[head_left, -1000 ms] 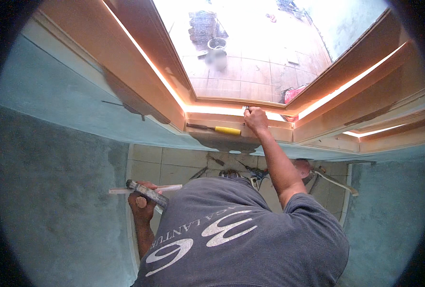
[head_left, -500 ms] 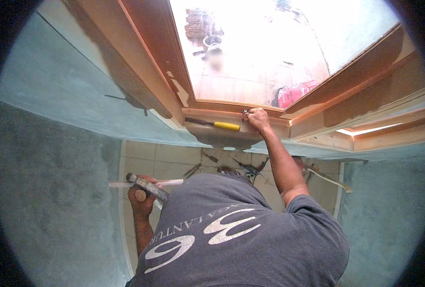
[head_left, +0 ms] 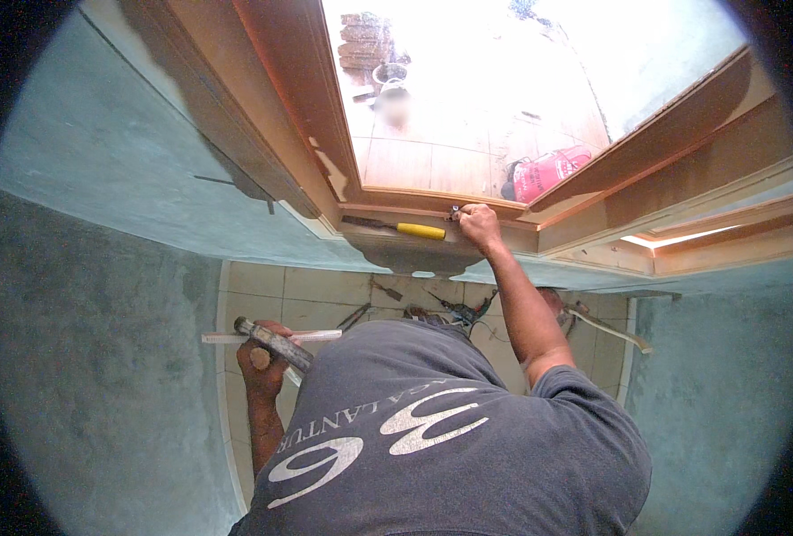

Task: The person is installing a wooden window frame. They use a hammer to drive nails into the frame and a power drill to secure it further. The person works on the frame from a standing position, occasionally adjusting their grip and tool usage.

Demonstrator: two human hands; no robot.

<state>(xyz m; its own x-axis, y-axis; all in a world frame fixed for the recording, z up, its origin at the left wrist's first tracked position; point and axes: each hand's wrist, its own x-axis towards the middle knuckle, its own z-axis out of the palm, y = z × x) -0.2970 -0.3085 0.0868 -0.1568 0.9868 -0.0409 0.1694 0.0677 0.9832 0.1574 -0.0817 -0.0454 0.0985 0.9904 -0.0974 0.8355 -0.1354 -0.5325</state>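
My left hand (head_left: 265, 380) is closed at the lower left, around a heavy metal-headed hammer (head_left: 279, 345) with a wooden handle end showing. A thin white strip (head_left: 222, 339), like a folding rule, sits in the same hand and crosses behind the hammer head. My right arm reaches to the window's bottom rail. There my right hand (head_left: 479, 227) pinches a small metal piece (head_left: 455, 213) whose kind I cannot make out. Left of it, a chisel with a yellow handle (head_left: 421, 231) lies along the wooden sill.
The brown window frame (head_left: 280, 116) surrounds a bright opening. Below the sill, a power drill (head_left: 470, 312), a flat scraper (head_left: 386, 289), pliers-like tools (head_left: 355, 316) and a wooden-handled tool (head_left: 613, 330) lie on the tiled floor. A red bag (head_left: 550, 172) lies outside. Blue-green walls (head_left: 102, 179) flank me.
My view has shifted slightly. Both hands keep nearly the same places and grips, the right still pinching at the rail.
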